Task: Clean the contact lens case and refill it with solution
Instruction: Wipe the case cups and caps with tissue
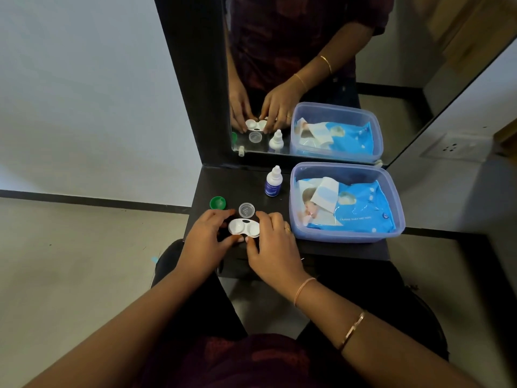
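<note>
A white contact lens case [244, 227] with two open round wells lies on the dark shelf [232, 183]. My left hand [208, 233] grips its left end with thumb and fingers. My right hand [275, 242] grips its right end the same way. Two loose caps lie just behind the case: a green one [218, 203] at the left and a clear one [247, 210] in the middle. A small white solution bottle [272, 182] with a blue label stands upright farther back, its nozzle uncovered.
A clear blue plastic tub [296, 208] holding a blue pack of wet wipes [355, 205] fills the shelf's right side. A mirror [307, 65] stands against the shelf's back edge. The shelf is narrow, with floor on both sides.
</note>
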